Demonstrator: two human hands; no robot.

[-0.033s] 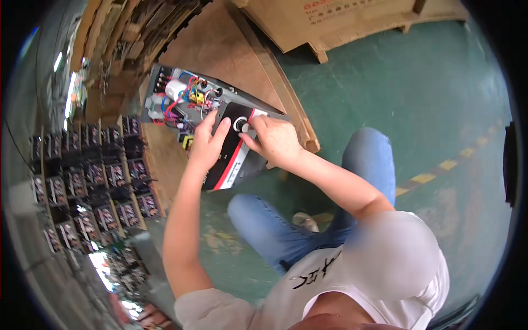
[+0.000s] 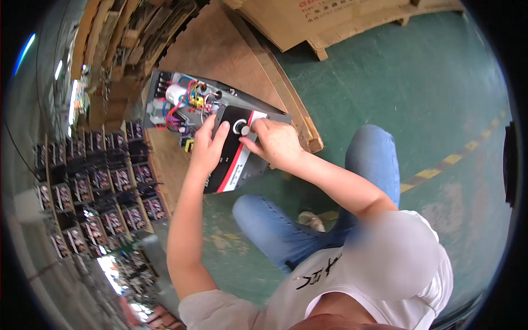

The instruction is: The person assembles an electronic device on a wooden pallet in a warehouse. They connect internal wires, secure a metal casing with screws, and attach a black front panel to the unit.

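Observation:
A black front panel (image 2: 226, 157) with a red and white stripe is tilted up in my hands, attached to or resting on a grey metal housing. My left hand (image 2: 208, 147) grips the panel's left edge, thumb on its face and fingers behind. A round knob (image 2: 241, 127) with a silver cap and a white dial ring sits on the panel. My right hand (image 2: 275, 144) is closed at the knob, with thumb and bent forefinger at its right side. Beyond lies the open grey metal case (image 2: 231, 96), showing a white cylinder (image 2: 175, 94), coloured wires and a yellow component (image 2: 197, 102).
A wooden board (image 2: 214, 41) on a pallet lies under the case. At the left stand rows of similar small assemblies (image 2: 99, 177). Stacked wooden pallets (image 2: 113, 41) rise at the far left. A large cardboard box (image 2: 352, 16) is at the far right, above green floor (image 2: 440, 82).
The whole picture has shifted slightly. Both hands keep nearly the same places on the panel and knob.

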